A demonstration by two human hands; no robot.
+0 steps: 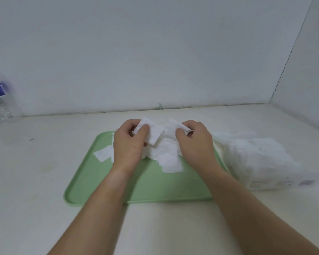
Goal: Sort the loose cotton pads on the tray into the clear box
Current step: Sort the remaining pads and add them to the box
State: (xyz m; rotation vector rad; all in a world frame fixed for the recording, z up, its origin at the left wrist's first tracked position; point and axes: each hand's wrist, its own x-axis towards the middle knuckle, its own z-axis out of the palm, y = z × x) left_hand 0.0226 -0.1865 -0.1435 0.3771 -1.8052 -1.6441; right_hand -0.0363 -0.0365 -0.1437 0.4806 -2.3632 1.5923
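The white wall (155, 52) stands behind both grips, meeting a side wall at a corner beyond and to the right of them. The off-white table (44, 181) lies under both grips and carries everything noted. A pale green tray (155, 186) sits flat on the table directly beneath the grips, with its bare near half below the wrists. The clear box (261, 162) rests on the table just to the right of the right grip, touching or nearly touching the tray's right rim; it is packed with white pads, some standing above its top edge, and small print shows on its near face, too blurred to read. The left grip (128, 146) is closed, thumb and curled fingers pinching one square cotton pad (152, 130) raised above the tray. The right grip (197, 142) is likewise closed, fingers pinching a second pad (175, 126) at the same height, and the two held pads overlap between the grips. A clear plastic water bottle (0, 100) with a blue label stands well to the left of the left grip, against the wall. The heap of loose cotton pads (167, 155) lies on the tray between and just below the grips. One stray pad (103, 155) lies flat on the tray just to the left of the left grip.
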